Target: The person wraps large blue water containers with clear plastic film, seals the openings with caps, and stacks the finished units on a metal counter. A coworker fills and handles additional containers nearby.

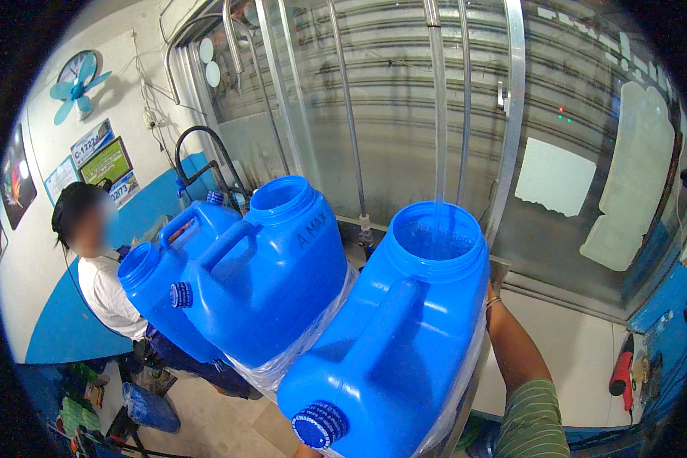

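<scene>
Front jug (443, 328): large, blue, plastic, standing on a metal counter (459, 427); wide mouth uncovered, dark-blue cap (320, 425) closing the small spout. A clear column (438, 114) drops from the metal nozzle (433, 14) into the mouth, with churned water (427, 238) inside.

Axis: lengthwise from the mouth at the far end to the capped spout at the near left; the moulded handle follows the same line.

Right hand (491, 292): at the jug's right flank, just below the mouth, the jug lying directly to its left. This hand is the nearer to the mouth. Fingers out of sight behind the wall; whether they grip or lie flat cannot be told.

Left hand (305, 451): probably the sliver of skin under the capped end, cut by the lower edge; its grip cannot be told either.

Adjacent, left: middle jug (282, 286), blue, uncovered, black marking; beyond it two further blue jugs, an outer jug (164, 309) with open mouth and a rear jug (225, 219) with cap on, both partly covered. Clear plastic wrap (336, 303) about the middle jug's base.

Hard to make out: water level in the front jug; its underside.
</scene>
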### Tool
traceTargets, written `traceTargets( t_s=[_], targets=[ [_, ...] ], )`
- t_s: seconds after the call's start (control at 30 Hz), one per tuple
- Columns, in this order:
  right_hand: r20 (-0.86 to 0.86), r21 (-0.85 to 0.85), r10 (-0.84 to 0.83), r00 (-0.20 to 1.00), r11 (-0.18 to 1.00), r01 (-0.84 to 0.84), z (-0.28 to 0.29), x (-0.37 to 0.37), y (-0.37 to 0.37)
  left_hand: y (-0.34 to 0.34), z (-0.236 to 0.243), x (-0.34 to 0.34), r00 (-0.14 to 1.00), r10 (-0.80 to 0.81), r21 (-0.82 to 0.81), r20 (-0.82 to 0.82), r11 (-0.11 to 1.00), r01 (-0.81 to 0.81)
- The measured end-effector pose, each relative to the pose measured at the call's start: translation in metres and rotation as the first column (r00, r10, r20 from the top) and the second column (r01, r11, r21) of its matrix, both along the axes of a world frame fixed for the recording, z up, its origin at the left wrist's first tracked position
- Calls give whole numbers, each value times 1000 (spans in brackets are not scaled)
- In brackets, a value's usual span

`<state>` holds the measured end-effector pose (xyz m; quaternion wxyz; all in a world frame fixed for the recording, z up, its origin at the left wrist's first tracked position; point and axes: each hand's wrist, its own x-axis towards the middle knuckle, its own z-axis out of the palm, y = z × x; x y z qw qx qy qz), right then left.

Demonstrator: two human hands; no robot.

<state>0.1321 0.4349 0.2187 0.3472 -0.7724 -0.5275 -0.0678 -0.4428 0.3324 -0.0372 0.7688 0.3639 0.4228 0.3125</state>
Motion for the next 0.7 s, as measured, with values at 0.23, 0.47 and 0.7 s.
traceTargets(
  t_s=[0.23,0.47,0.7],
  targets=[
    [-6,-4,-7,1000,1000,7,-4,1,-7,2,-4,0,1000,-8,-60,25,998,10],
    [-6,-5,1,1000,1000,-1,-3,-1,-7,3,-11,13,893,-45,503,-447,813,293],
    [-6,-3,-7,1000,1000,7,-2,0,-4,-2,39,19,993,-74,112,-93,990,84]
  ],
)
